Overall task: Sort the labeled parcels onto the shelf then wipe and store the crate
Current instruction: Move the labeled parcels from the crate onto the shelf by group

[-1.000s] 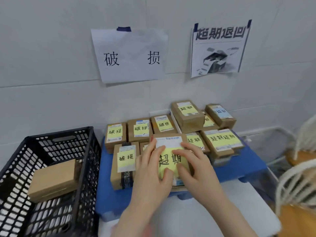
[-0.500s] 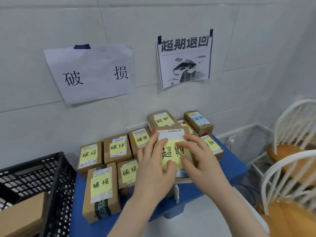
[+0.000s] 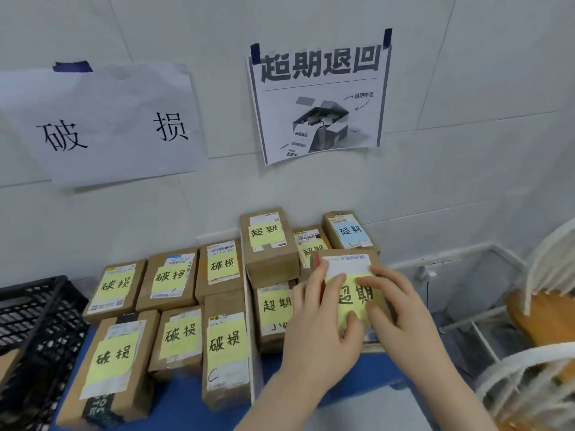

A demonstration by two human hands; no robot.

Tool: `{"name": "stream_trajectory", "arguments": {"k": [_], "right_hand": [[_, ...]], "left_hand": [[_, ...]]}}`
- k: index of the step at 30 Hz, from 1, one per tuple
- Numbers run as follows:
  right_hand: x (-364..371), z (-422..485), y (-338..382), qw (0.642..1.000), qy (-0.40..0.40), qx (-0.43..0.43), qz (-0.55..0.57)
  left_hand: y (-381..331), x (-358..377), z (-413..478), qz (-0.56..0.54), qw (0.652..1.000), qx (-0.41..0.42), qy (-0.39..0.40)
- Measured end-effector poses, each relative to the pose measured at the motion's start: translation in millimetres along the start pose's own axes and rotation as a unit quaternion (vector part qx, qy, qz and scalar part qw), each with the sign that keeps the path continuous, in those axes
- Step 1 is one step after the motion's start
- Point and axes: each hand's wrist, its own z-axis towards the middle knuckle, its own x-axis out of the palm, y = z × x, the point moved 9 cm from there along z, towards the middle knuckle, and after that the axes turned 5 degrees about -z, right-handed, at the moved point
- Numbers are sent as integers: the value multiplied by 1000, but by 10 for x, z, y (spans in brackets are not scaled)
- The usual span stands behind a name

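- A black plastic crate (image 3: 34,309) stands at the far left, against the blue shelf (image 3: 174,405). A brown box (image 3: 6,365) shows inside it at the picture's edge.
- A white paper sign (image 3: 105,126) reading 破损 is taped to the wall above the left half of the shelf.
- Below that sign, six parcels marked 破损 (image 3: 174,334) lie in two rows of three, each with a yellow note on top.
- A printed sign (image 3: 320,98) headed 超期退回 hangs further right on the wall.
- Under it stand the parcels marked 超期. A tall one (image 3: 267,241) is at the back and a lower one (image 3: 275,309) is in front of it. Further right, one with a blue note (image 3: 351,231) stands against the wall.
- The left hand (image 3: 320,334) lies flat on the top face of a parcel (image 3: 354,295) at the right end of the shelf. Its fingers are nearly straight along the left edge and its thumb rests on the yellow 超期 note. It presses rather than pinches.
- That parcel sits in the 超期 group, just in front of the blue-note parcel. What it rests on is hidden.
- The right hand (image 3: 401,309) lies on the same parcel. Its fingers are spread over the upper right corner and its thumb is on the note, again with no curl round the box.
- A white-railed chair (image 3: 544,337) with a wooden seat stands at the far right.
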Motion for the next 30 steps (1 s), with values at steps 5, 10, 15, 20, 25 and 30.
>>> {"name": "stream_trajectory", "arguments": {"k": [5,10,15,20,25,30], "right_hand": [[-149,825,-173,999,-3,-24,23],[199,1587,-265,998,20,-65,6],[645,2031,-436,994,84,-74,-20],[916,2290,-575,992,115,-54,0],[1111,2423,-734,990,137,-36,-3],[1216,2419,-816,992,121,-30,-18]], "left_hand": [[-39,152,763,38,999,16,-3],[318,182,1449,102,994,-4,48],[780,292,1715,140,987,-40,66],[1105,385,1841,164,980,-78,80],[1310,547,1962,183,973,-92,103],[1329,644,1961,237,965,-69,89]]}}
